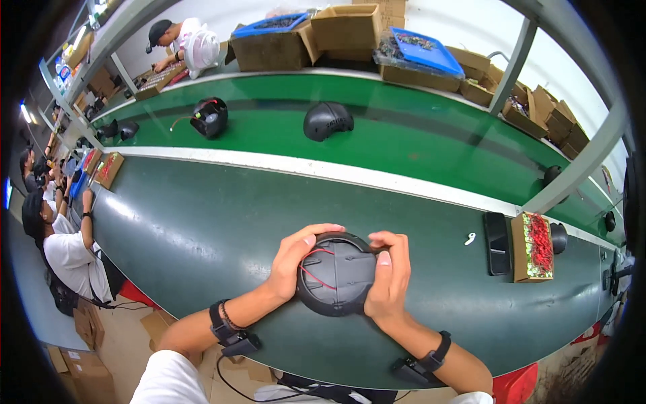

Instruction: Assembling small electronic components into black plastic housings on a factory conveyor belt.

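A wide, smooth, dark green table (215, 215) is the biggest thing; behind it, past a white edge, runs a long, bright green strip (417, 135); at the far side of the strip stand an open brown cardboard box (346, 30) and, more to the right, a flat blue plastic tray (441, 60); a round black shell with a ribbed grey inside (350, 266) is over the near middle of the table, but one cannot tell if it touches the top; the person's left hand (289, 259) is curled round its left side, thumb on the rim; the right hand (390, 279) holds its right side, fingers half bent, thumb up; to the right sits a small brown box full of red wires (519, 249); a domed black shell (328, 121) lies on the strip; a flat black phone (498, 244) lies just left of the small box; a thin red wire (316, 278) loops inside the held shell; a tiny white earbud (470, 238) lies near the phone.
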Demonstrator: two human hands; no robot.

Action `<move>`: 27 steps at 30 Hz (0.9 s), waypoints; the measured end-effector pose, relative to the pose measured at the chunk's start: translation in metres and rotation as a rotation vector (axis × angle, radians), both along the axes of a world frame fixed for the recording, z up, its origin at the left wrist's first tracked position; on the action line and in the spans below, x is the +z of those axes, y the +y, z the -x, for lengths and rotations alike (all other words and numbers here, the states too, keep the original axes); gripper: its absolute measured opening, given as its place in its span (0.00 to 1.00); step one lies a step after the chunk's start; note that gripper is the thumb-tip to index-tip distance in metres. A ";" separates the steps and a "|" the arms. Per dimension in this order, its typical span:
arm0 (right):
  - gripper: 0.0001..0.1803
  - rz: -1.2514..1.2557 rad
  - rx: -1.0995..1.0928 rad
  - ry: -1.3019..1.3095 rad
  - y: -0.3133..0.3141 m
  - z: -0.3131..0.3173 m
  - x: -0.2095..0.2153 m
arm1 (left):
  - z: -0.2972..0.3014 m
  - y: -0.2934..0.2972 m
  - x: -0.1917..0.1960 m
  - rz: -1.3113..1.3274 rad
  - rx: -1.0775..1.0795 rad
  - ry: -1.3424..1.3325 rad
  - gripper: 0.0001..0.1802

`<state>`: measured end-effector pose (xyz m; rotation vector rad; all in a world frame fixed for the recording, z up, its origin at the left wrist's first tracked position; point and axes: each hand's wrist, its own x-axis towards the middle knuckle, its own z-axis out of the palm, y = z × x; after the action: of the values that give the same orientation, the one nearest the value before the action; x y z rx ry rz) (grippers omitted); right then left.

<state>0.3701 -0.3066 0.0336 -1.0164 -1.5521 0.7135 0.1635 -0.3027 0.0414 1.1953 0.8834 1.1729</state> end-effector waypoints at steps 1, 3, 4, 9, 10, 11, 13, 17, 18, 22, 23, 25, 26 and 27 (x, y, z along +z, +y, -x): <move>0.19 -0.017 -0.008 0.005 -0.003 0.001 0.007 | 0.000 0.001 0.000 -0.017 -0.008 0.005 0.34; 0.17 0.170 -0.011 0.013 -0.012 0.004 0.018 | 0.000 -0.001 -0.003 -0.003 0.058 -0.010 0.33; 0.33 0.251 0.075 0.058 -0.019 -0.001 0.016 | -0.001 0.000 -0.009 -0.016 0.093 -0.020 0.33; 0.67 -0.037 0.065 -0.286 -0.051 -0.002 0.017 | -0.016 -0.011 -0.001 -0.037 0.121 -0.027 0.32; 0.76 0.010 0.098 -0.310 -0.046 -0.004 0.013 | -0.019 -0.014 0.001 -0.031 0.169 -0.043 0.32; 0.76 0.001 0.100 -0.305 -0.044 -0.006 0.012 | -0.017 -0.014 -0.001 -0.039 0.172 -0.038 0.32; 0.74 0.062 0.131 -0.234 -0.040 -0.010 0.016 | -0.012 -0.007 -0.001 -0.017 0.045 -0.040 0.35; 0.77 -0.046 0.283 0.116 -0.034 -0.035 0.011 | -0.009 -0.017 0.015 -0.008 -0.104 -0.216 0.53; 0.81 -0.121 0.309 0.121 -0.037 -0.040 0.009 | -0.012 -0.018 0.009 -0.018 -0.265 -0.248 0.62; 0.89 -0.218 0.352 0.017 -0.032 -0.057 0.011 | -0.039 -0.020 0.019 -0.016 -0.423 -0.300 0.80; 0.90 -0.194 0.330 -0.070 -0.031 -0.064 0.013 | -0.040 -0.015 0.022 -0.086 -0.407 -0.249 0.79; 0.87 -0.144 0.331 -0.145 -0.034 -0.076 0.015 | -0.033 -0.023 0.033 -0.274 -0.392 0.078 0.75; 0.84 0.020 0.456 -0.069 -0.031 -0.086 0.014 | -0.039 -0.027 0.028 -0.325 -0.340 0.130 0.77; 0.82 0.188 0.576 0.012 -0.029 -0.094 0.013 | -0.042 -0.023 0.026 -0.323 -0.352 0.122 0.77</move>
<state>0.4642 -0.3352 0.0469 -0.6885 -1.8091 1.2775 0.2059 -0.3261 0.0675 1.6257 0.5514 0.9830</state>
